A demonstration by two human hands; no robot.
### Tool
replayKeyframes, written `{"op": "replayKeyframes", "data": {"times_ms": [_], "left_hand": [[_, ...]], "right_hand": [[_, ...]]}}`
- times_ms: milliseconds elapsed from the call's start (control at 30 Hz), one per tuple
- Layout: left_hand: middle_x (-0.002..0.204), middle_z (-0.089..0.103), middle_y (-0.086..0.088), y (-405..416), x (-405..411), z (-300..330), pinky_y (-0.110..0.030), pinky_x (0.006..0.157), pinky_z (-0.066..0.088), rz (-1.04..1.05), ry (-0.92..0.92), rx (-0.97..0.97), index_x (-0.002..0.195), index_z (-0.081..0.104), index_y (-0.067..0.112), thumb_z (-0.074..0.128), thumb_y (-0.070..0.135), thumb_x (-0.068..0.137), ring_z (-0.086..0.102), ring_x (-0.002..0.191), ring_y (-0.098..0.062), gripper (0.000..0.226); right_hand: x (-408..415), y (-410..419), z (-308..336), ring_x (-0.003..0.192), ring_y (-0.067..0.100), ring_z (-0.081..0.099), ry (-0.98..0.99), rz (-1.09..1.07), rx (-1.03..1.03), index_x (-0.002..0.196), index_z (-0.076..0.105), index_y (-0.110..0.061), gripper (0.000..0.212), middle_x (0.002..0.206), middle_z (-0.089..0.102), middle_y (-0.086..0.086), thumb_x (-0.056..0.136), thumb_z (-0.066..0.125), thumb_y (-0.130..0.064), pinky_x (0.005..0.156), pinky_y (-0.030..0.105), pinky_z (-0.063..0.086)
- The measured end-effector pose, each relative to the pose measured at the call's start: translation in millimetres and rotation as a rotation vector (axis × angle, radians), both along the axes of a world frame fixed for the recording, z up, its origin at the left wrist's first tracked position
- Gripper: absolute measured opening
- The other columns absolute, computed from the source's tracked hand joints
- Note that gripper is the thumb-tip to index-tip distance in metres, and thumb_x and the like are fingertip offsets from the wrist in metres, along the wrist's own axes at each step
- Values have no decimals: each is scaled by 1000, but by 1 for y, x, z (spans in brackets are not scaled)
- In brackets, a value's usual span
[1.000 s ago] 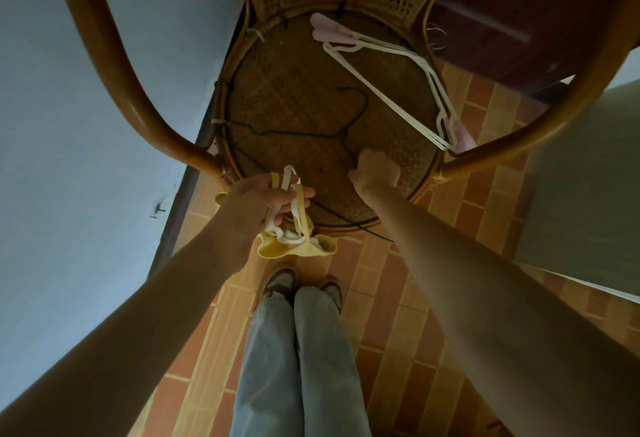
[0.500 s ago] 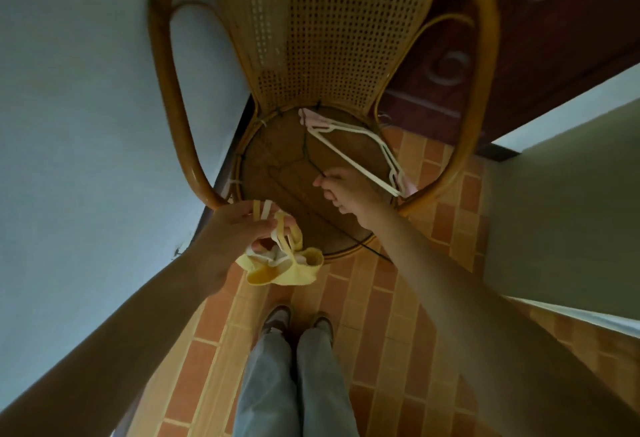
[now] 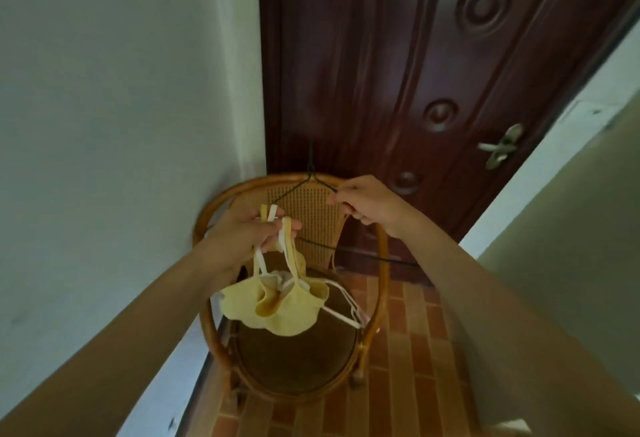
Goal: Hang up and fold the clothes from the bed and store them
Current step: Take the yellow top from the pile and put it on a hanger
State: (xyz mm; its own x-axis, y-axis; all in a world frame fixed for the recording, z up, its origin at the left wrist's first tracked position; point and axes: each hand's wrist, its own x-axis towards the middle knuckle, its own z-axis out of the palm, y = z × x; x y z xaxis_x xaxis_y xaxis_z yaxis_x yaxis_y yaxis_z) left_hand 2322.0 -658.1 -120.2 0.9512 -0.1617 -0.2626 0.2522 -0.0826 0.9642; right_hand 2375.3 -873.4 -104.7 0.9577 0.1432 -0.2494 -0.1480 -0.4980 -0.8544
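A small yellow garment point(image 3: 277, 305) with a scalloped hem hangs by its yellow and white straps from my left hand point(image 3: 249, 235), which pinches the straps above the chair. My right hand point(image 3: 363, 204) grips the right shoulder of a thin dark wire hanger point(image 3: 304, 183), held up in the air in front of the chair back. The hanger's hook points upward against the door. Its lower bar runs behind both hands.
A rattan chair point(image 3: 375, 298) stands in the corner under my hands. A white plastic hanger point(image 3: 346, 312) lies on its seat. Behind it is a dark red wooden door point(image 3: 398, 73) with a metal handle point(image 3: 500, 149). A pale wall is at left, brick-pattern floor below.
My right hand lifted the dark wire hanger off the chair seat into the air. My left hand rose with the yellow garment. The view tilted up from the seat to the door.
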Motion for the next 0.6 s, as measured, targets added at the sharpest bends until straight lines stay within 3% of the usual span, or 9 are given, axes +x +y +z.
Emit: {"op": "replayKeyframes", "data": {"times_ms": [67,133,200,267,367,467,600], "left_hand": [[72,73,-3,-4,2,39,-24,69,52,-6,-47,-26,115,60,-8,50,-2,97,65,62,-5,22],[87,75,-13,-6,4,73,-37,87,50,-14,-90,-36,117,61,-5,53,2,96,64,82,-18,24],[101,75,-13,-10,8,101,-41,97,48,-47,-139,-34,117,60,-4,53,3,97,64,99,-29,22],[101,75,-10,-15,13,121,-31,90,54,-86,-189,-36,116,58,-5,52,5,98,68,107,-27,21],[100,76,-7,-29,15,144,-20,70,57,-138,-262,-37,105,58,5,52,7,99,70,102,-22,9],[99,75,-11,-44,18,154,-24,70,59,-154,-298,-67,94,56,6,53,3,97,73,92,-20,5],[103,74,-13,-58,21,155,-31,79,60,-231,-273,-89,84,54,7,48,8,101,72,97,-23,18]], "right_hand": [[-9,-6,42,38,4,28,-73,-4,8,69,65,-12,28,56,42,-1,95,56,-14,36,16,22],[-20,-12,79,39,5,27,-134,-31,30,85,68,-7,17,56,43,0,95,55,-13,35,16,20],[-29,-18,111,38,4,26,-209,-60,39,92,69,-6,16,55,44,-3,96,54,-13,35,17,19],[-38,-24,136,39,4,27,-286,-85,37,94,70,-6,19,54,45,-5,97,53,-13,37,17,18],[-50,-34,164,40,4,28,-386,-116,49,92,70,-9,19,53,45,-5,98,52,-13,38,18,18],[-57,-48,178,38,4,28,-461,-143,55,88,69,-10,19,53,45,-4,97,52,-11,38,18,19],[-60,-71,181,43,10,28,-491,-211,83,85,69,-11,19,51,43,-4,96,54,-12,49,26,20]]}}
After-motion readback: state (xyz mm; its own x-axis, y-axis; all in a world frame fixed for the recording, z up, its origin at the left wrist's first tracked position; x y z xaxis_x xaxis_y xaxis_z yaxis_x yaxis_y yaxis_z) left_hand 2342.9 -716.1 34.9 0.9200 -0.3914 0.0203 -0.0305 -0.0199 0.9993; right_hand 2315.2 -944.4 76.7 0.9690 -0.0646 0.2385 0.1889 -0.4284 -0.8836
